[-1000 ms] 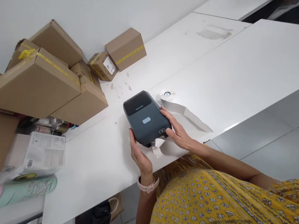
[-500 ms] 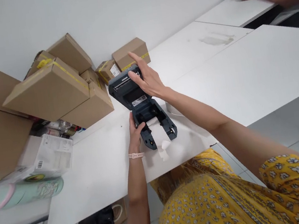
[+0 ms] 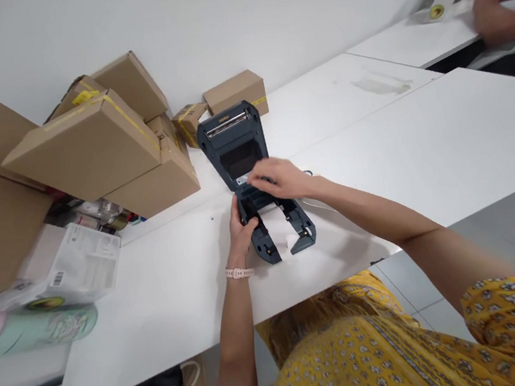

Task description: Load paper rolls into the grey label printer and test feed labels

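Note:
A dark label printer (image 3: pixel 303 221) stands on the white table with its lid (image 3: pixel 232 138) raised and leaning back. A strip of white label paper (image 3: pixel 275 226) runs out over the printer's front edge. My left hand (image 3: pixel 242 229) grips the printer's left side, thumb over the rim and fingers along the outer wall. Over the back of the open compartment, near the hinge, is my right hand (image 3: pixel 279 178), slightly blurred. Its fingers are curled; anything in them is hidden from me.
Cardboard boxes (image 3: pixel 86 147) are stacked at the left, and a smaller box (image 3: pixel 235 93) stands behind the printer by the wall. A white package (image 3: pixel 81 261) and a green bottle (image 3: pixel 59 324) lie at the left. Another person's hand (image 3: pixel 496 12) is at the far right.
My right hand has come off the lid's top edge and moved down to the hinge area, its fingers now curled. The lid stands further back. My left hand keeps hold of the printer.

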Action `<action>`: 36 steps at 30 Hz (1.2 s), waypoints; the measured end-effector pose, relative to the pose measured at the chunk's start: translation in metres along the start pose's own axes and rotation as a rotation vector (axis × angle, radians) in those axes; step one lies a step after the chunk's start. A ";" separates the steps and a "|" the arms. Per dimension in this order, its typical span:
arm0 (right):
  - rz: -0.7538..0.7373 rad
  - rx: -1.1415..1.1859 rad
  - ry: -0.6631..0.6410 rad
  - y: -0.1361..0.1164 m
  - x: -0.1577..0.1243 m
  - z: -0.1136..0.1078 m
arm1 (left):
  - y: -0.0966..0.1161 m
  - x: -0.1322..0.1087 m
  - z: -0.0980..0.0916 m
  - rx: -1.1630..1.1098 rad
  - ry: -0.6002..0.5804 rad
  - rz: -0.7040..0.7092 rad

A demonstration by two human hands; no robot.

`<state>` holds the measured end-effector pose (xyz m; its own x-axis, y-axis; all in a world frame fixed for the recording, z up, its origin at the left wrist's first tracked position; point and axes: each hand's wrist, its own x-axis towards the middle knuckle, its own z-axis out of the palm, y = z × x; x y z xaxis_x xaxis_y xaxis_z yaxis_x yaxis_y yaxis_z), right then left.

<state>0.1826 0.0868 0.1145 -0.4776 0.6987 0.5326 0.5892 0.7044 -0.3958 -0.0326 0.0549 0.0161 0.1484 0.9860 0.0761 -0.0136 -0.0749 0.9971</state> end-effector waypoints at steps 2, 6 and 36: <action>0.006 -0.014 -0.354 0.004 -0.005 0.008 | 0.001 0.001 -0.001 -0.011 -0.019 -0.003; 0.103 -0.096 -0.606 0.018 0.004 0.022 | 0.003 0.003 -0.004 -0.015 -0.062 0.009; 0.092 0.517 -0.026 0.106 -0.006 -0.105 | 0.003 -0.004 -0.008 -0.057 -0.045 -0.030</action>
<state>0.3162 0.1445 0.1481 -0.4591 0.7591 0.4616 0.2340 0.6045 -0.7614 -0.0412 0.0521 0.0188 0.1943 0.9798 0.0470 -0.0643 -0.0351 0.9973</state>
